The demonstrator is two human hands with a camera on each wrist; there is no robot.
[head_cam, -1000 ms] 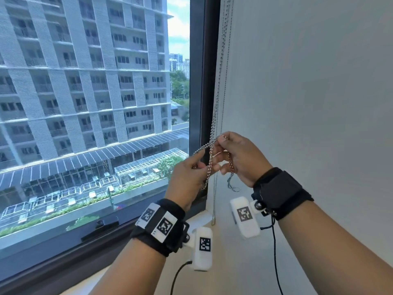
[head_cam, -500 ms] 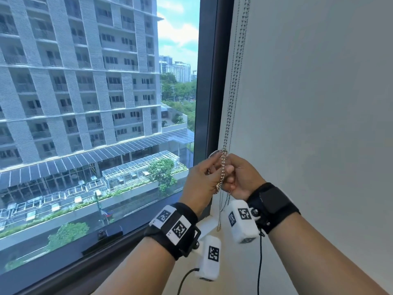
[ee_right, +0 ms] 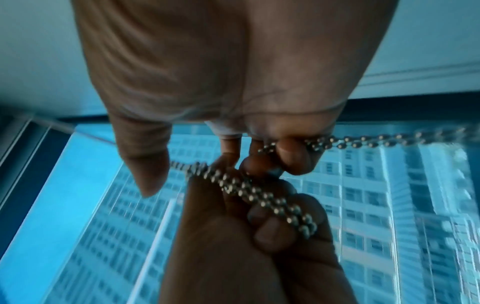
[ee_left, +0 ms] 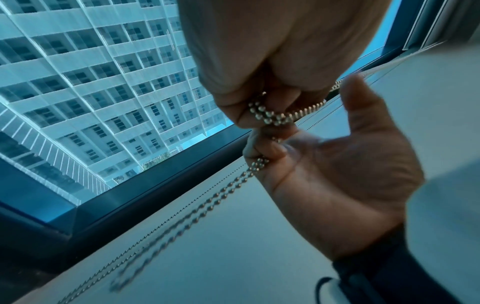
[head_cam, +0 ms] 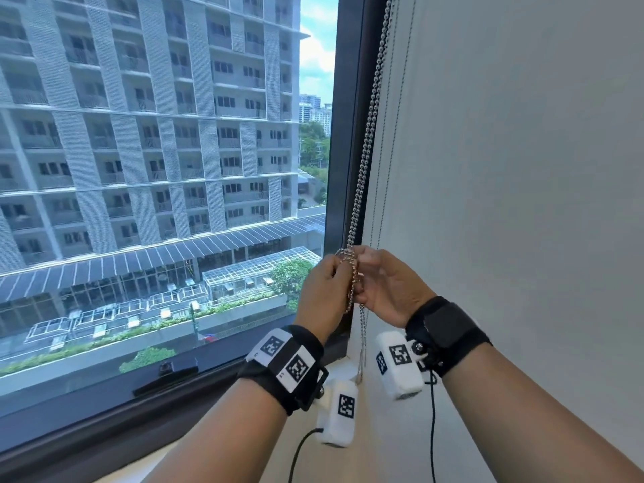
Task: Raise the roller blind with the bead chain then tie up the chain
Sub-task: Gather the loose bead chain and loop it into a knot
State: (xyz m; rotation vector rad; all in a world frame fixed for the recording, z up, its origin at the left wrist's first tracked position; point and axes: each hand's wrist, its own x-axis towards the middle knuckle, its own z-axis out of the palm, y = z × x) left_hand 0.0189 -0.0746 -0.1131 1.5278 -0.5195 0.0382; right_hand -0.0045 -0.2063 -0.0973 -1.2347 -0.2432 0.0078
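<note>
A metal bead chain (head_cam: 366, 134) hangs as a doubled strand along the dark window frame (head_cam: 343, 134) and white wall. At chest height my left hand (head_cam: 339, 273) grips several gathered strands of chain (ee_right: 262, 197) in its curled fingers. My right hand (head_cam: 369, 275) sits just to its right and pinches the chain (ee_left: 259, 162) between curled fingertips, with one digit sticking out. A small coil (head_cam: 345, 254) shows above the fingers. The free end of the chain (head_cam: 362, 339) dangles below both hands. No blind fabric covers the glass.
The window pane (head_cam: 156, 203) fills the left side, with a tall apartment block outside. The plain white wall (head_cam: 522, 203) stands on the right. A light sill (head_cam: 352, 461) runs under my forearms. Black cables (head_cam: 432, 430) hang from the wrist cameras.
My hands have drawn together. The wide loop held open between them a second ago has shrunk to a small coil at the fingertips.
</note>
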